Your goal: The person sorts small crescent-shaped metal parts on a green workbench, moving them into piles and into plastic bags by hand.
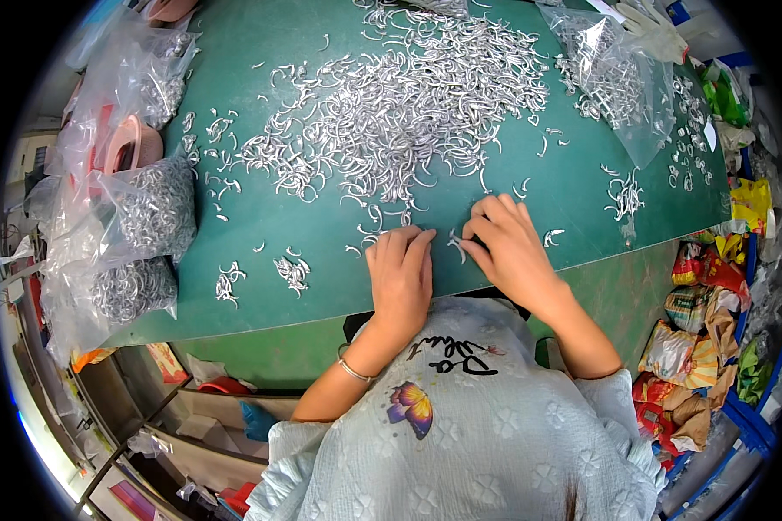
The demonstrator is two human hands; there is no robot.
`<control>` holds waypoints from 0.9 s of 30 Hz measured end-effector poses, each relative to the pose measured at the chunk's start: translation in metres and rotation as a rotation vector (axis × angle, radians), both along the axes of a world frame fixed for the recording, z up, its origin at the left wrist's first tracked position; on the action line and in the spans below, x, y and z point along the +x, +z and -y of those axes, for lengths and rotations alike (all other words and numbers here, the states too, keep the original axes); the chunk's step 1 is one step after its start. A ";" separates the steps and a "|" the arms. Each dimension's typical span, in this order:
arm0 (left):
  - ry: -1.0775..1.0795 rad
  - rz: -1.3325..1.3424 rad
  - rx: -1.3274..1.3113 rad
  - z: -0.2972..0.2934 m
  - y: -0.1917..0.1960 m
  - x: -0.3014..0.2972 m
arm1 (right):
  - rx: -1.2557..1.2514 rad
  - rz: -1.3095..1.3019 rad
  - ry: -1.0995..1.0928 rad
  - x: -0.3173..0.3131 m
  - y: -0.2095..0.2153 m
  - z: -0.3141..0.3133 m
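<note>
My left hand [400, 273] rests at the near part of the green table [313, 239], its fingers curled and pressed together. Whatever may be in those fingertips is hidden. Just to the right, my right hand [511, 253] pinches a small curved silver piece [457, 247] between thumb and forefinger. Beyond both hands spreads a big heap of similar curved silver pieces [408, 108], with a thin trail of them reaching toward my left fingers. One more loose silver piece [553, 236] lies beside my right hand.
Small clusters of silver pieces [292, 273] lie at the left, another cluster [625, 194] at the right. Clear plastic bags of silver parts [152, 204] and a pink basket [130, 143] line the left edge. An opened bag [613, 78] sits far right. Colourful packages [682, 347] fill the right side.
</note>
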State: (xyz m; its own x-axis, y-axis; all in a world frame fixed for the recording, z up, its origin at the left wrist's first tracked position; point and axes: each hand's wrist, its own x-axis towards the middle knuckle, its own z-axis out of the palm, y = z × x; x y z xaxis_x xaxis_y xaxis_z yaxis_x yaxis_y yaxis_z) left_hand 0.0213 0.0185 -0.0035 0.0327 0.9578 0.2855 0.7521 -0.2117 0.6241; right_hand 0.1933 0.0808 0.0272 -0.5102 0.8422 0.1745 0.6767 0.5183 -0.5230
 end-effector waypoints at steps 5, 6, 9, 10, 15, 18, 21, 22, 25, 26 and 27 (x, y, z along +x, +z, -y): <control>-0.019 0.000 0.017 -0.002 0.002 0.003 | 0.127 0.030 -0.198 -0.001 -0.009 -0.031; -0.015 -0.001 0.012 -0.002 0.002 0.001 | 0.149 0.066 -0.204 -0.003 -0.014 -0.034; 0.002 0.001 0.004 0.001 0.004 -0.004 | 0.043 0.093 -0.030 -0.001 -0.004 -0.013; 0.012 0.006 0.006 0.003 0.005 -0.006 | -0.007 0.098 0.029 0.001 0.001 -0.005; 0.076 0.016 -0.002 0.019 0.008 -0.016 | -0.032 0.057 0.033 -0.004 0.007 0.014; 0.111 0.028 0.010 0.024 0.008 -0.023 | -0.031 0.078 0.000 -0.016 -0.002 0.028; 0.127 0.028 0.013 0.027 0.006 -0.026 | -0.019 0.054 0.017 -0.014 -0.010 0.033; 0.125 0.029 0.013 0.029 0.005 -0.026 | -0.012 0.048 0.023 -0.015 -0.011 0.034; 0.119 0.035 0.007 0.030 0.004 -0.025 | -0.017 0.084 0.049 -0.015 -0.012 0.036; 0.116 0.037 0.005 0.030 0.004 -0.024 | -0.024 0.105 0.057 -0.013 -0.012 0.035; 0.116 0.030 0.003 0.030 0.003 -0.025 | -0.034 0.117 0.037 -0.009 -0.010 0.033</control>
